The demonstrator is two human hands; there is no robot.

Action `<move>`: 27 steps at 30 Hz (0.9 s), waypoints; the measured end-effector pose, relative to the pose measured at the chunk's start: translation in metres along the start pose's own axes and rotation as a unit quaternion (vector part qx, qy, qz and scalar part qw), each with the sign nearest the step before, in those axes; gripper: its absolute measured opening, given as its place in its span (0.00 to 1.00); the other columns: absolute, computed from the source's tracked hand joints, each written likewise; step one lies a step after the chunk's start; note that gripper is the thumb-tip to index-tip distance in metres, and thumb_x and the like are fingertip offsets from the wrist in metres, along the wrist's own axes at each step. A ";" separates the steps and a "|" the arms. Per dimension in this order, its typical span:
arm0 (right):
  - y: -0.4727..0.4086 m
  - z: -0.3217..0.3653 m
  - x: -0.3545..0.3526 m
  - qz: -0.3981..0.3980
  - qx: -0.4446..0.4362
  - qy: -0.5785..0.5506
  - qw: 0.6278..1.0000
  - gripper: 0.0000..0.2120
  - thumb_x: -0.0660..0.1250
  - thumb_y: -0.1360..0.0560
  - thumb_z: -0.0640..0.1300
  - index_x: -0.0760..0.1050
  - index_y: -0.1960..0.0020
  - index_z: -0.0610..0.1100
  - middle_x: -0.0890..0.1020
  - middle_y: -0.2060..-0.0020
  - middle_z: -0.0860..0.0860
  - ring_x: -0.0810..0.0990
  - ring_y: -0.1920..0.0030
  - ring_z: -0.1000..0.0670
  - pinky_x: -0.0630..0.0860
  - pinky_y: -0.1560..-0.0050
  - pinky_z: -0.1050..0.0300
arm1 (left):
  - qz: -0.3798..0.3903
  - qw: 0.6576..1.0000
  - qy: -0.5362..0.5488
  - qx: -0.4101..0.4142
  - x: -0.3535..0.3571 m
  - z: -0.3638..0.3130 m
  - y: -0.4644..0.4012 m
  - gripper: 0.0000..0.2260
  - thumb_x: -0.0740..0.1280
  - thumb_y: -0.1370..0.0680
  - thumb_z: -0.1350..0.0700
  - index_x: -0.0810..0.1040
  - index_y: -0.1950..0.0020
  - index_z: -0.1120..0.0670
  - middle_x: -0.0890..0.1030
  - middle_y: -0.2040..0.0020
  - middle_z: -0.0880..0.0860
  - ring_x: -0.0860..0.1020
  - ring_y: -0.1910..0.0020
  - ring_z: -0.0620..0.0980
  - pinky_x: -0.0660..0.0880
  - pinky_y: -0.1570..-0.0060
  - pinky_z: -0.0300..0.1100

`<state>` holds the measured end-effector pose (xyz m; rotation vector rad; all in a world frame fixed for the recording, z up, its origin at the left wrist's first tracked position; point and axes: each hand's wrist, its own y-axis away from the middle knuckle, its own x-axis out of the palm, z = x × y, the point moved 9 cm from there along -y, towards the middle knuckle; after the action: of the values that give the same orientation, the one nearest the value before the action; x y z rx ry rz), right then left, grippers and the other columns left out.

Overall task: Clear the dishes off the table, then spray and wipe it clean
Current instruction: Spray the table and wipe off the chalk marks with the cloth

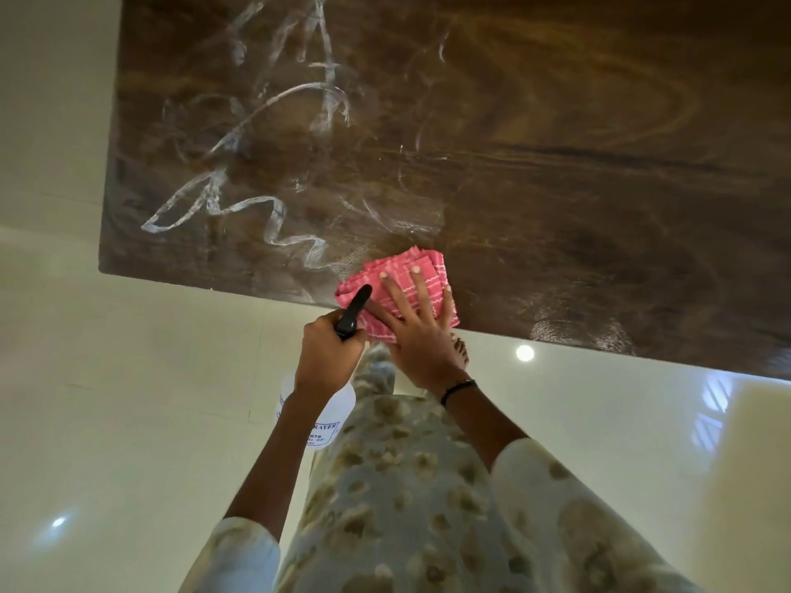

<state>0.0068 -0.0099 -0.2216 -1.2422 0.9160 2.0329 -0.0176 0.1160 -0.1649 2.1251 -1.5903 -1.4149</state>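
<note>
Dark wood table (556, 122), no dishes, foam streaks (239, 211) remaining: wipe step; right hand (421, 331) flat on pink cloth (411, 261), left hand (327, 348) gripping spray bottle (319, 415); next, sweep left across streaks.

Both arms reach up from the bottom of the frame toward its middle, forearms bare below pale sleeves. The left hand (327, 346), left of centre, has its fingers curled tight in a grip. The right hand (421, 325), just beside it at centre, lies palm down with fingers straight and spread, a dark band round its wrist.
</note>
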 end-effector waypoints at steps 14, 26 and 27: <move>-0.039 -0.024 -0.022 -0.033 0.099 0.002 0.995 0.30 0.58 0.25 0.52 0.53 0.24 0.61 0.54 0.22 0.48 0.47 0.24 0.36 0.38 0.34 0.24 | 0.036 0.998 -0.004 0.055 -0.040 -0.020 -0.046 0.06 0.66 0.27 0.63 0.75 0.62 0.65 0.69 0.72 0.60 0.64 0.73 0.55 0.61 0.73 0.43; 0.016 -0.079 -0.029 -0.021 0.070 0.061 0.995 0.37 0.64 0.26 0.56 0.47 0.24 0.63 0.52 0.22 0.51 0.47 0.23 0.38 0.49 0.32 0.24 | 0.091 0.994 -0.047 0.048 -0.022 -0.052 -0.062 0.10 0.66 0.26 0.60 0.73 0.67 0.60 0.71 0.74 0.55 0.69 0.74 0.54 0.65 0.73 0.42; 0.009 -0.086 -0.033 -0.023 0.095 0.051 0.994 0.37 0.64 0.26 0.54 0.48 0.24 0.63 0.52 0.22 0.51 0.46 0.23 0.39 0.47 0.31 0.25 | 0.096 0.993 -0.047 0.048 -0.017 -0.058 -0.063 0.10 0.66 0.26 0.61 0.73 0.67 0.61 0.70 0.74 0.54 0.69 0.74 0.53 0.65 0.73 0.42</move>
<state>0.0566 -0.0877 -0.2176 -1.2584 1.0928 1.8139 0.0680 0.1342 -0.1602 1.9171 -1.8770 -1.4199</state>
